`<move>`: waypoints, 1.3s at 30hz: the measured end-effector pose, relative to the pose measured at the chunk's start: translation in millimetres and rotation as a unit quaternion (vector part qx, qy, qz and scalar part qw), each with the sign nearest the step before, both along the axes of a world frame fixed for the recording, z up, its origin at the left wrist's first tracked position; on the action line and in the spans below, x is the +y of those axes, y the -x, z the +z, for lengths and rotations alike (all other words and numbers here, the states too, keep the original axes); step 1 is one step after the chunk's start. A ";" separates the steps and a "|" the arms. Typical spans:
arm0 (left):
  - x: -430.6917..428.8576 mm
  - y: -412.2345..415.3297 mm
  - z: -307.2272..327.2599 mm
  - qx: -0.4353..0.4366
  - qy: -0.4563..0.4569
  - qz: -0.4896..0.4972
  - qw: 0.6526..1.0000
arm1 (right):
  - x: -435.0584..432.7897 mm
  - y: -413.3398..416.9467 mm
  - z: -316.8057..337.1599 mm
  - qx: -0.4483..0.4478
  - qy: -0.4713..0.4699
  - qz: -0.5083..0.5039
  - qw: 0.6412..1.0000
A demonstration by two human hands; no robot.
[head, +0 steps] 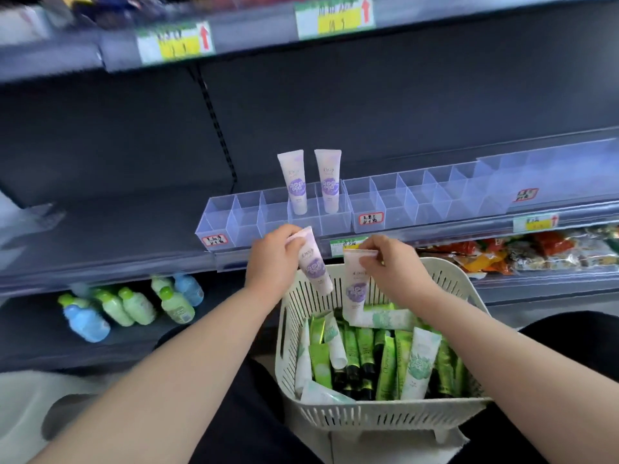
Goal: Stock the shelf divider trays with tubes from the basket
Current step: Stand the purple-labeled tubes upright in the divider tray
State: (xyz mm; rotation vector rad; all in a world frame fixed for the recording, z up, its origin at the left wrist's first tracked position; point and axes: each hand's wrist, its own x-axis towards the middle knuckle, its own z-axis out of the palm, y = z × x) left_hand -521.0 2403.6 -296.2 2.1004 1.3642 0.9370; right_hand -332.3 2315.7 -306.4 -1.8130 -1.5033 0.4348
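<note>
head view: both hands are raised between the basket and the shelf edge, held apart, each closed on one tube.
left hand (273, 259): fingers are curled round the crimped end of the left tube (315, 266).
left tube: purple label, hung cap-down and tilted, just in front of the tray fronts, over the basket's far-left corner.
right hand (390, 262): the crimped end of the right tube (356, 289) is pinched at the fingertips.
right tube: same purple label, hung near upright, cap end lowered inside the basket by its far wall.
tube spacing: the two held tubes are side by side; contact between them cannot be told.
divider trays (234, 226): a clear row is set along the shelf front, just beyond and above both hands.
standing tubes (294, 182): two matching tubes are stood cap-down in adjacent compartments at the right end of the leftmost tray, directly beyond the left hand.
basket (385, 413): pale, slotted, placed below the right hand.
green tubes (351, 356): piled with white ones in the basket, well below both hands.
bottles (134, 306): green and blue, laid on the lower shelf at left.
snack packets (502, 256): seen under the shelf at right.
price labels (174, 41): blurred, unreadable.
</note>
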 end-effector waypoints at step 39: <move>204.8 52.8 69.8 0.045 -0.042 0.102 0.993 | 270.1 76.0 67.6 -0.381 -0.088 -0.006 0.920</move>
